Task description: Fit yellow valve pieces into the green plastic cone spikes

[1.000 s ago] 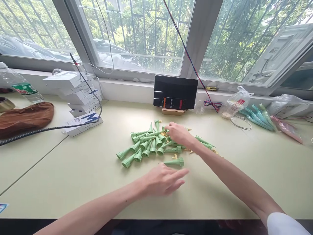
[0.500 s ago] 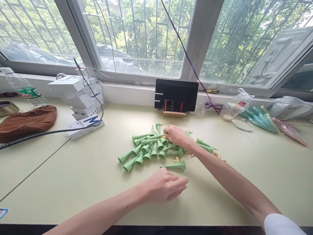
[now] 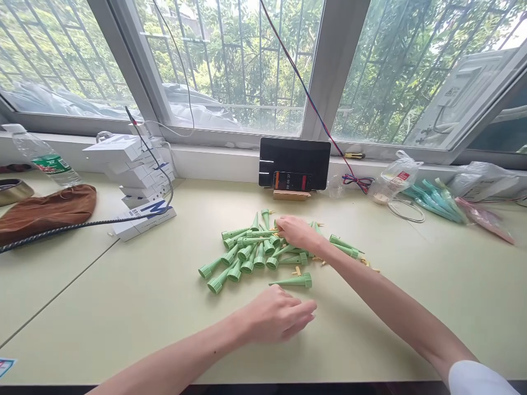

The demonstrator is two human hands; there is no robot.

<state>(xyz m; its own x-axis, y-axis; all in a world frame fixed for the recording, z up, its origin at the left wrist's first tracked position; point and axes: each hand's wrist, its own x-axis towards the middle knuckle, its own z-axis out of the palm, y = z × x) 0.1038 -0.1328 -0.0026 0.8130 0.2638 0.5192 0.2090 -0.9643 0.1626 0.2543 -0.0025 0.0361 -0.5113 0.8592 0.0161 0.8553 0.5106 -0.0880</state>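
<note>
Over the back of a heap of green plastic watering spikes [image 3: 247, 267], my right hand [image 3: 296, 230] is closed, its fingertips pinched on a green spike that they largely cover. Nearer the front, my left hand [image 3: 282, 315] hovers with loosely curled fingers; its palm side is hidden, so what it holds, if anything, cannot be seen. A single watering spike [image 3: 294, 281] lies just beyond it, pointing left, with a small yellow valve [image 3: 297, 271] behind it. More yellow valves [image 3: 364, 262] lie at the heap's right side, partly behind my right forearm.
A black tablet [image 3: 294, 156] stands at the back with a phone [image 3: 292, 181] before it, showing a timer. White boxes [image 3: 142, 175], a brown pouch [image 3: 53, 211] and a bottle [image 3: 51, 162] are left. A plastic bag [image 3: 397, 178] and teal packets [image 3: 436, 203] lie right.
The whole view has shifted slightly. My right hand stays at the back of the heap, and my left hand has hardly moved.
</note>
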